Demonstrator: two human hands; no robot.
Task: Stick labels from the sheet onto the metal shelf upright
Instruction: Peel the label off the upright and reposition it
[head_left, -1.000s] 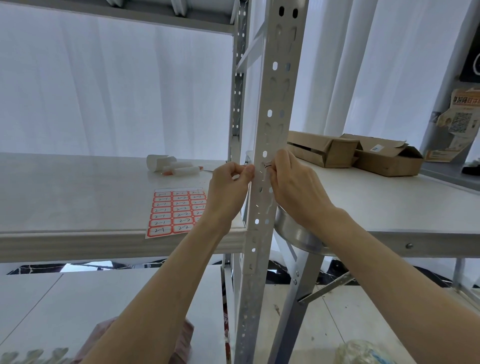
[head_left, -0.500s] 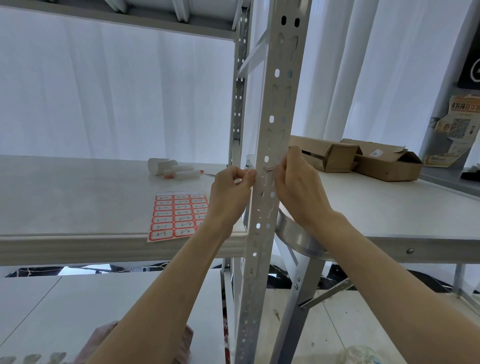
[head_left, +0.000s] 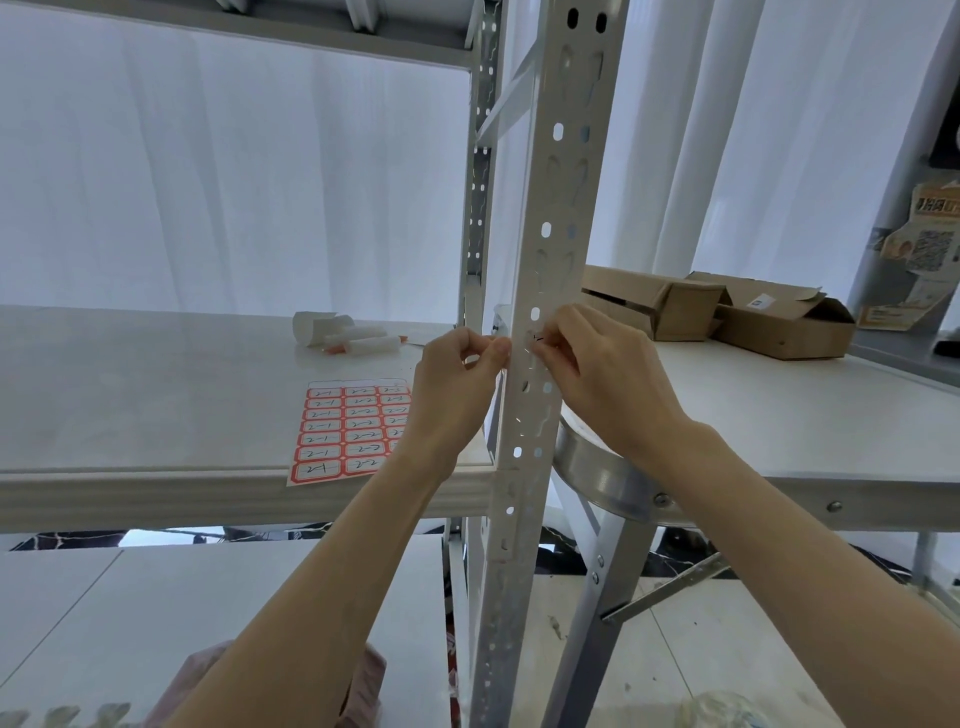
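At the bottom left edge some blurred pale shapes are cut off by the frame and cannot be identified. A pinkish thing (head_left: 208, 675) below is largely hidden behind the left forearm. On the shelf board (head_left: 156, 405) the label sheet (head_left: 345, 431) is laid flat near the front edge. Its red-bordered labels carry handwritten marks, and its right column is covered by the left wrist. Behind it, a few white rolled items (head_left: 348, 335) are seen, too small to be named.

The left hand (head_left: 457, 387) is held just left of the metal shelf upright (head_left: 553, 234). Its fingers are curled, and its thumb and forefinger are pinched together against the upright's left edge. Whether anything is caught between them cannot be told.

On the upright's front face, just below an oval hole, a label (head_left: 537, 339) is being stuck. Only a sliver with a small black mark is shown, and the rest is hidden under fingertips. The right hand (head_left: 608, 374) is brought in from the right with its fingers curled. Its thumb and forefinger tips are pinched on that label and pressed to the metal.

Further right, two opened cardboard boxes (head_left: 727, 312) are set on the tabletop (head_left: 805, 431). A crumpled printed paper (head_left: 919, 260) is cut off at the frame's right edge, its print unreadable.
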